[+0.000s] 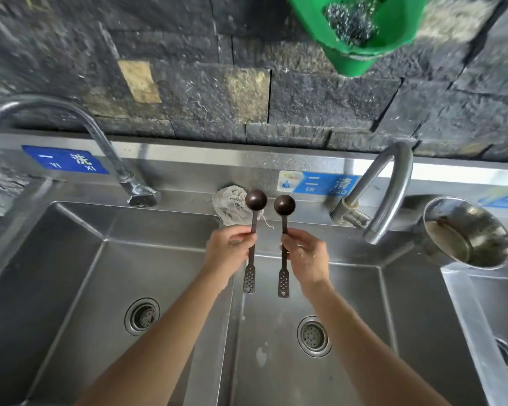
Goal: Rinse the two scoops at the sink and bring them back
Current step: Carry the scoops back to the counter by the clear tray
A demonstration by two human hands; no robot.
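Dark scoops upright over sink divider [229, 288]: left hand [229, 250] pinches left scoop [254, 230] mid-handle; right hand [305, 256] likewise, right scoop [284, 232].

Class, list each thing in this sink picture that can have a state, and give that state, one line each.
left hand: shut on left scoop, held by its handle.
right hand: shut on right scoop, held by its handle.
left tap: no water running.
right tap: no water running.
cloth: bunched on the sink ledge.
steel pot: tilted, mouth open toward the camera.
green bucket: holding steel wool.
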